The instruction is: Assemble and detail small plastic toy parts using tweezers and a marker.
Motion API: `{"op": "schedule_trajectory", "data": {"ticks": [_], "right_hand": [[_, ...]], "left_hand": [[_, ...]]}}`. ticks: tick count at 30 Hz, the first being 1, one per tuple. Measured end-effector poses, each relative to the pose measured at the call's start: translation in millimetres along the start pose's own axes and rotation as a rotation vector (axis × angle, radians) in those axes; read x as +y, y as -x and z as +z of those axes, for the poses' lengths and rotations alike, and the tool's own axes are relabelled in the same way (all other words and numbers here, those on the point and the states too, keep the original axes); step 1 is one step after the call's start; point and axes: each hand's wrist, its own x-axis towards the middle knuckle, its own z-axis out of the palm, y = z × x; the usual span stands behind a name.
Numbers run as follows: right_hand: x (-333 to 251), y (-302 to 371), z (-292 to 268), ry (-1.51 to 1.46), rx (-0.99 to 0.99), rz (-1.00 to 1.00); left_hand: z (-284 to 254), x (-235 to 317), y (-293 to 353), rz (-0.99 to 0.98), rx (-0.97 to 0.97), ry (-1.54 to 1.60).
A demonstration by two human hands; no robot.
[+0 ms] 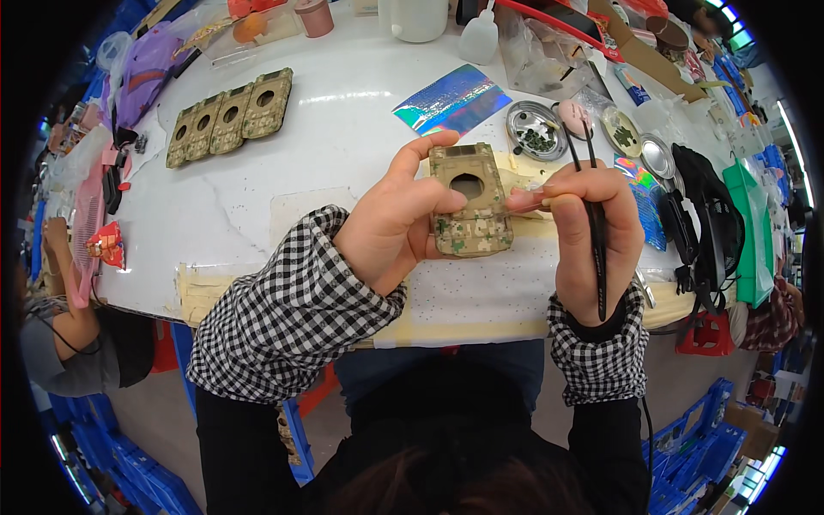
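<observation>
A camouflage-patterned toy vehicle shell [472,230], with a round hole through its top, is held over the table by my left hand [386,210]. The thumb lies beside the hole and the fingers wrap round the left edge. My right hand [605,210] is closed round black tweezers [600,266], their tips pointing away from me. Its fingertips are at the shell's right side, near something small and reddish that I cannot make out. Beyond that hand sits a round metal dish [512,122] with small dark green bits.
Several matching camouflage shells [225,134] stand in a row at the far left. A shiny holographic sheet [452,99] lies behind the held shell. A white squeeze bottle [478,39] stands at the back. A black bag [705,210] and green bin [747,232] are at the right.
</observation>
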Motion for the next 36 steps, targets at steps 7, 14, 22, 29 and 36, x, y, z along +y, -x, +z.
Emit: {"op": "schedule_trajectory", "data": {"ticks": [7,14,22,29,36], "right_hand": [[-3,0,-16,0.193,0.15,0.024],[10,-6,-25,0.762,0.129,-0.189],[15,-1,-29,0.819,-0.035,-0.115],[-10,31,-56,0.507,0.077,0.008],[-16,85,-64,0.192,0.093,0.41]], "left_hand": [[1,0,-1,-0.014,0.027,-0.001],[-2,-1,-1,0.01,0.025,-0.023],[-1,2,-2,0.032,0.053,-0.045],[-2,1,-2,0.045,0.034,-0.018],[-3,-3,-4,0.054,0.027,-0.006]]}}
